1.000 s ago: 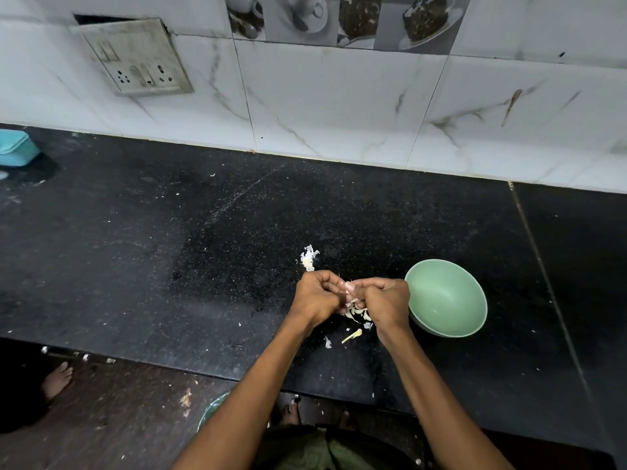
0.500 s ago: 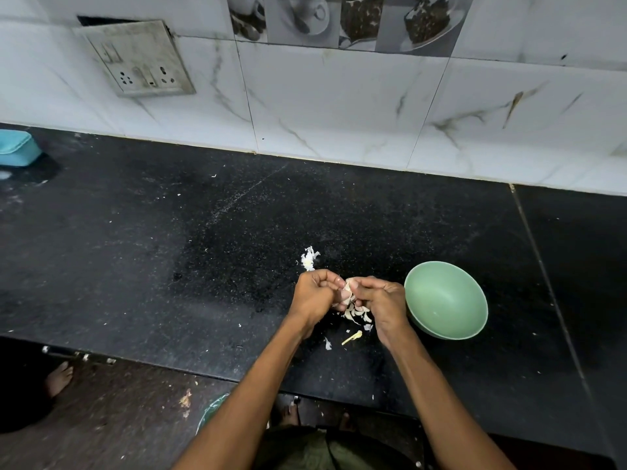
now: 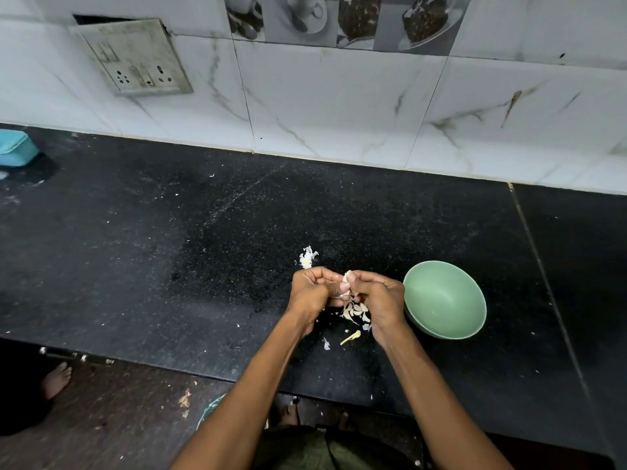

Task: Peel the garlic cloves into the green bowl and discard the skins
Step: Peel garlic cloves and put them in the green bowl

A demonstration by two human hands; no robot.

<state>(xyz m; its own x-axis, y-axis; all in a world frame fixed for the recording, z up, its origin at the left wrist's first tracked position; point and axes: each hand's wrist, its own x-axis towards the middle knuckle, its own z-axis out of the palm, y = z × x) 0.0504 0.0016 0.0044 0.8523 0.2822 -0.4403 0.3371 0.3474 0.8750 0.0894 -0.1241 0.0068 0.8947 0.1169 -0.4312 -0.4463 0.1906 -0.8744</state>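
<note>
Green bowl [image 3: 444,300] beside right hand [image 3: 380,296]; left hand [image 3: 312,290] both pinching garlic clove [image 3: 346,277].

The bowl [image 3: 444,300] by my right hand [image 3: 380,300] is a plain pale green, with no pattern. The counter [image 3: 169,249] under it is black with fine white flecks. The skins [image 3: 354,312] below my hands are cream and off-white, as is the scrap [image 3: 308,257] beyond my left hand [image 3: 310,293]. The wall tiles [image 3: 339,110] are white with grey and brownish marble veins. The box [image 3: 15,148] at the far left is light blue. The socket plate [image 3: 135,57] is dull grey.
</note>
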